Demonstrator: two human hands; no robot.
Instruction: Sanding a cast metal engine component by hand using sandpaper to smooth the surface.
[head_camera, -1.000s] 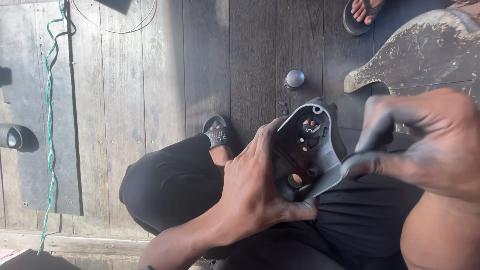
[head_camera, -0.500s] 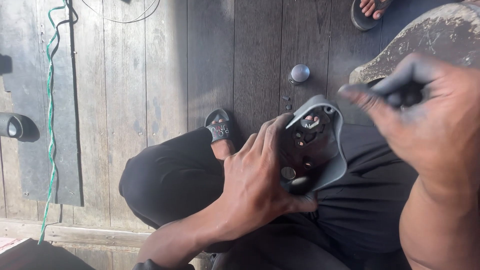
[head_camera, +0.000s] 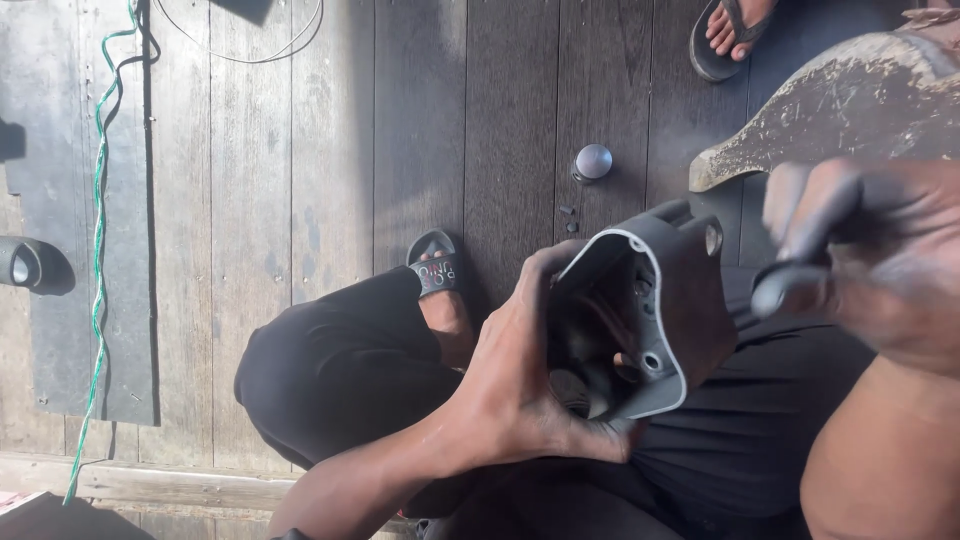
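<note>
Dark wooden plank floor (head_camera: 330, 150), sunlit; green cord (head_camera: 98, 250) at left; worn board (head_camera: 850, 100) at right.

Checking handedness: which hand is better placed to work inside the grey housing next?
Probably right. The left hand grips the grey housing, steadying it; the right hand hovers beside it, pinching a dark tool.

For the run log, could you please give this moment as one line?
left hand: grips grey casing | right hand: holds dark tool, blurred

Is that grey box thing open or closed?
Open. The grey casing in the left hand has no cover; its light rim and dark inner parts show.
</note>
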